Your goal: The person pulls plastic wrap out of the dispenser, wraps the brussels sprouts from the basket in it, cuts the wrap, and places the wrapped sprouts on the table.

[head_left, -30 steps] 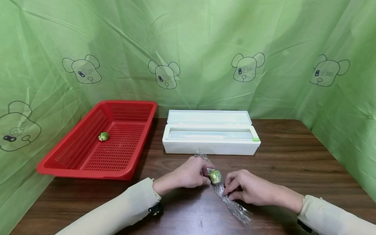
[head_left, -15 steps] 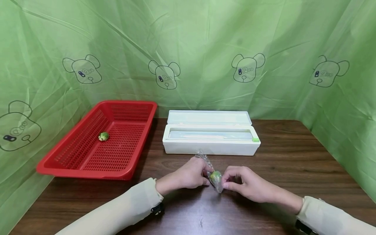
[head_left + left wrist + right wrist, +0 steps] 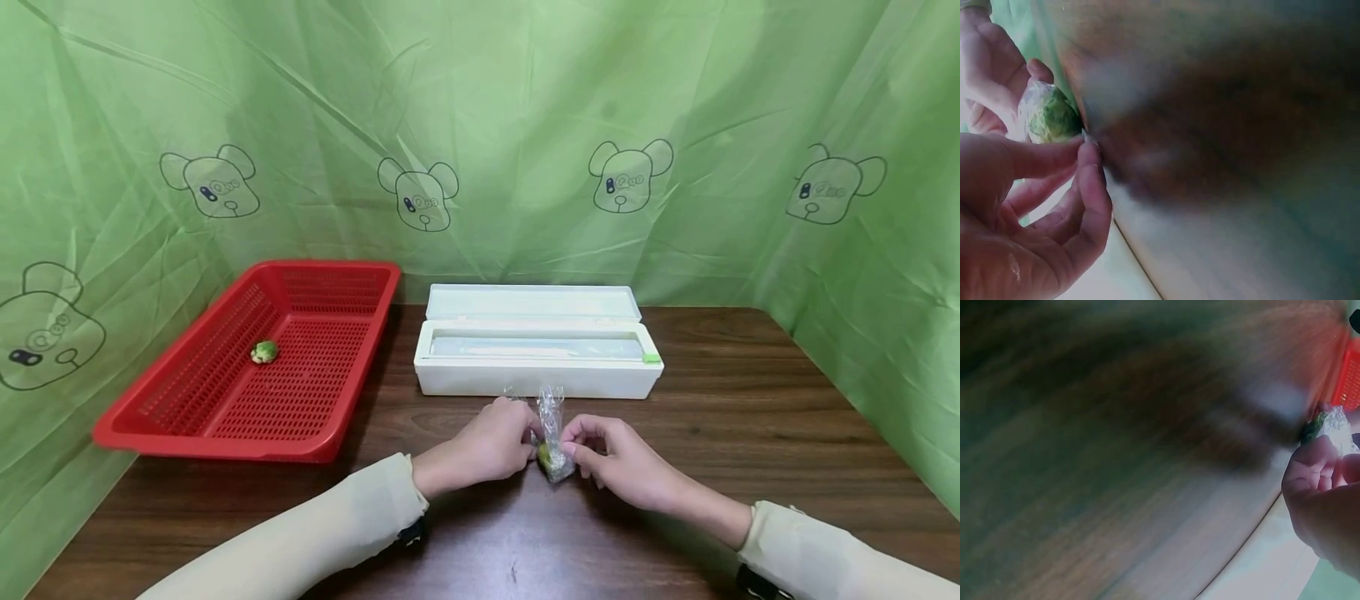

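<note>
A small Brussels sprout wrapped in clear cling film sits over the table between both hands. My left hand is at its left side and pinches the gathered film between thumb and forefinger, plainly seen in the left wrist view, where the sprout shows green through the wrap. My right hand pinches the film at the sprout's right side. One folded tail of film stands up towards the box. In the right wrist view the right hand partly hides the wrapped sprout.
Behind the hands stands a white cling film dispenser with its lid raised and a green slider at its right end. To the left is a red perforated basket holding another sprout. Green cloth surrounds the brown table.
The film tail that lay towards the front right has been folded over the sprout and now points up towards the dispenser. My right hand moved slightly left with it; the left kept its hold.
</note>
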The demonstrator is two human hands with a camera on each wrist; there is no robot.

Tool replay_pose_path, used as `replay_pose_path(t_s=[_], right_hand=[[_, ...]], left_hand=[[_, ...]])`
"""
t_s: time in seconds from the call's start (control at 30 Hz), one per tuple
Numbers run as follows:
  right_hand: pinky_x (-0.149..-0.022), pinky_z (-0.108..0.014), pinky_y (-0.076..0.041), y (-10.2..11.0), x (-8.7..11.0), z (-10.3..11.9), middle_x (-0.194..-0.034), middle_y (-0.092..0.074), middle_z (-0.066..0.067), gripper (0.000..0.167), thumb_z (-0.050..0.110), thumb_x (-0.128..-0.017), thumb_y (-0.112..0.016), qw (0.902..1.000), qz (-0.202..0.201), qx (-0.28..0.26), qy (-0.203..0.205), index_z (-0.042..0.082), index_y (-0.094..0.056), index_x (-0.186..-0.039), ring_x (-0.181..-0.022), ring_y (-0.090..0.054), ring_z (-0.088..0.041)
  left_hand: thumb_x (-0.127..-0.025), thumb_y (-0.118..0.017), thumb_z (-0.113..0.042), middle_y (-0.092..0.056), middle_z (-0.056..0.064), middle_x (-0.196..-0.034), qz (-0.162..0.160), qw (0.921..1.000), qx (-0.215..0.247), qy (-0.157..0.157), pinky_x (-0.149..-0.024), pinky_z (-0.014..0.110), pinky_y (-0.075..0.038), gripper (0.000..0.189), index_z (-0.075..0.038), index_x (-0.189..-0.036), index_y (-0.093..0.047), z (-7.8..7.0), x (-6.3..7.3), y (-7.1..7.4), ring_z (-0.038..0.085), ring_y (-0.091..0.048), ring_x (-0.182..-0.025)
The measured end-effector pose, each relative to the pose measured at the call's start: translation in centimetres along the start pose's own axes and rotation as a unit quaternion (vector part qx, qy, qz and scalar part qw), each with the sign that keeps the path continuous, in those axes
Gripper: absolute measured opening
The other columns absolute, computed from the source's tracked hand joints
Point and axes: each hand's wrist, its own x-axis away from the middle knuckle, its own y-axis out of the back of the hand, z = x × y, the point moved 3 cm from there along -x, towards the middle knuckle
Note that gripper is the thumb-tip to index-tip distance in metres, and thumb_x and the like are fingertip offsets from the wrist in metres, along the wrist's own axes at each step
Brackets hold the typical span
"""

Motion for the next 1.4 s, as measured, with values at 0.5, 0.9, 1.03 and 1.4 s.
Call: replay_pose_path(t_s=[0.5,0.9,1.03,1.4], right_hand=[[-0.081,-0.034,-0.053,-0.8,0.6,0.9,-0.102,-0.068,0.012,0.017,0.017,-0.09,-0.086,0.9864,-0.088,0.12,0.07,0.03,-0.075,-0.085,-0.098,-0.064,-0.01],[-0.076,-0.034,-0.056,-0.6,0.3,1.1,-0.088,-0.072,0.014,0.01,0.013,-0.091,-0.083,0.9913,-0.061,0.105,0.051,0.02,-0.077,-0.086,-0.083,-0.066,-0.009],[-0.073,-0.031,-0.054,-0.8,0.3,1.2,-0.081,-0.071,0.014,0.012,0.014,-0.09,-0.084,0.9922,-0.063,0.102,0.035,0.022,-0.077,-0.084,-0.078,-0.065,-0.008],[-0.058,-0.027,-0.053,-1.0,0.0,1.3,-0.074,-0.071,0.001,0.007,0.011,-0.087,-0.083,0.9964,-0.075,0.034,-0.02,0.011,-0.076,-0.085,-0.062,-0.064,-0.013]], left_hand=[[-0.099,-0.067,0.002,-0.058,-0.006,-0.056,-0.001,0.9948,0.091,0.047,-0.038,0.025,-0.048,0.019,-0.01,-0.084,-0.067,0.3,1.0,-0.1,0.006,-0.055,-0.034],[-0.089,-0.072,0.011,-0.072,0.009,-0.082,-0.06,0.9357,0.332,0.104,-0.048,0.035,-0.058,0.014,-0.003,-0.086,-0.073,0.5,2.5,0.1,0.028,-0.07,-0.06],[-0.086,-0.075,0.009,-0.073,0.008,-0.093,-0.06,0.8954,0.421,0.132,-0.061,0.032,-0.059,0.017,-0.002,-0.1,-0.074,0.3,3.2,-0.3,0.023,-0.072,-0.077],[-0.077,-0.091,-0.003,-0.069,0.006,-0.105,-0.108,0.879,0.444,0.135,-0.084,0.031,-0.056,0.038,-0.005,-0.11,-0.072,-0.4,4.3,-1.2,0.022,-0.069,-0.098]])
